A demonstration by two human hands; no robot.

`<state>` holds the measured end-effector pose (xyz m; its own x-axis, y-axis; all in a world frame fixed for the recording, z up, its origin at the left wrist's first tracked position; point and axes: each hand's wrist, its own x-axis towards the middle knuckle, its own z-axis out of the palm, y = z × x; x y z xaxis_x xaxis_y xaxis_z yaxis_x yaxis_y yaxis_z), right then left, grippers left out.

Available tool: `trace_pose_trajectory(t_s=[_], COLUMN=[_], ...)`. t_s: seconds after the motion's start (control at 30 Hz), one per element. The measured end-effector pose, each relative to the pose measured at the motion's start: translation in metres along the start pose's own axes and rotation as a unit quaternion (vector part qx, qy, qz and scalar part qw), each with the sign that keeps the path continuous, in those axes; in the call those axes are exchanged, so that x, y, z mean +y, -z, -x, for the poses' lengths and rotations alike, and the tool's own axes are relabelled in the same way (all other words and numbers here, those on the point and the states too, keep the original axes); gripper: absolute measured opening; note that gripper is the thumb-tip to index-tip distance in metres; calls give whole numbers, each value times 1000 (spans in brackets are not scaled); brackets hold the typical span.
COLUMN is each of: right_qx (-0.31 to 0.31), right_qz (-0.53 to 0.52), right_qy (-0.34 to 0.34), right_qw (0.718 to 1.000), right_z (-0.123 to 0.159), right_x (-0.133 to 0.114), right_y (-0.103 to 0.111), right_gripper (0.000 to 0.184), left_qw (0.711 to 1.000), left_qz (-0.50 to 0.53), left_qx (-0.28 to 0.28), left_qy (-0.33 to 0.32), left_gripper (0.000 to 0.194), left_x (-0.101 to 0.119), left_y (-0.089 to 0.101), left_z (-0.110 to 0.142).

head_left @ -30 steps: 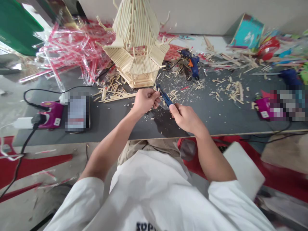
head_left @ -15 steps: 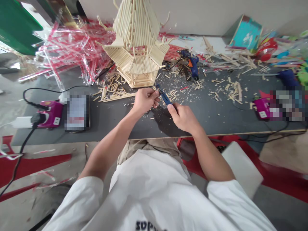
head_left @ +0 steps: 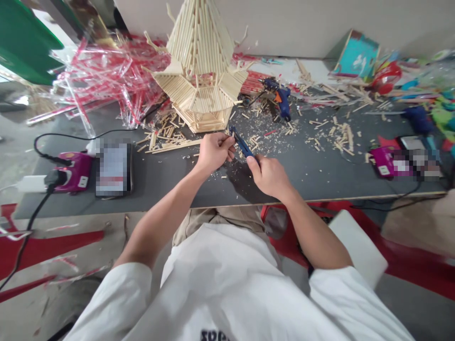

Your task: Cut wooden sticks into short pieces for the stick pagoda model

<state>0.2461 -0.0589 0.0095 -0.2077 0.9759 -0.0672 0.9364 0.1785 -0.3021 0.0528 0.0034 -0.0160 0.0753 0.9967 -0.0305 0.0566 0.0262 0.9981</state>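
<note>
My right hand (head_left: 269, 174) is closed round the handles of blue pliers (head_left: 243, 144), whose jaws point up and left. Close to those jaws, my left hand (head_left: 216, 150) has its fingertips pinched together. A small pale stick end seems to show at the fingertips, but most of it is hidden. Just beyond both hands stands a pagoda-like model (head_left: 209, 102) built of thin wooden sticks, with a tall pointed roof. Loose cut sticks (head_left: 170, 142) lie beside my left hand, and small wood scraps (head_left: 254, 142) are scattered around the pliers.
A blue glue gun (head_left: 283, 102) lies right of the model. Clear and red plastic wrappers (head_left: 106, 76) heap up at the back left. A phone (head_left: 113, 169) and a purple power adapter (head_left: 75, 171) with cables sit at the left. More wood scraps (head_left: 344, 137) lie to the right.
My camera view has shifted slightly. Both hands stay nearly in the same place, with the pliers still beside the left fingertips.
</note>
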Motion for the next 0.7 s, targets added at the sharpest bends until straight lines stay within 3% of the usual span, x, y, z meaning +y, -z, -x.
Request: trace_pose_trajectory(t_s=[0.33,0.5,0.7], right_qx=[37,72,167], right_qz=[57,99,146], right_qy=[-40,-102,-131], right_qw=[997,987,966], right_z=[-4,-10,-14], right_x=[-4,25,69], right_y=[-5,3,4], right_gripper=[65,64,70], left_qw=[1000,998,982], left_qz=[11,41,74], left_qx=[1,-43,-155], left_qy=[7,31,79], left_gripper=[23,20,20], left_x=[8,19,31], left_y=[4,16,43], left_z=[3,7,7])
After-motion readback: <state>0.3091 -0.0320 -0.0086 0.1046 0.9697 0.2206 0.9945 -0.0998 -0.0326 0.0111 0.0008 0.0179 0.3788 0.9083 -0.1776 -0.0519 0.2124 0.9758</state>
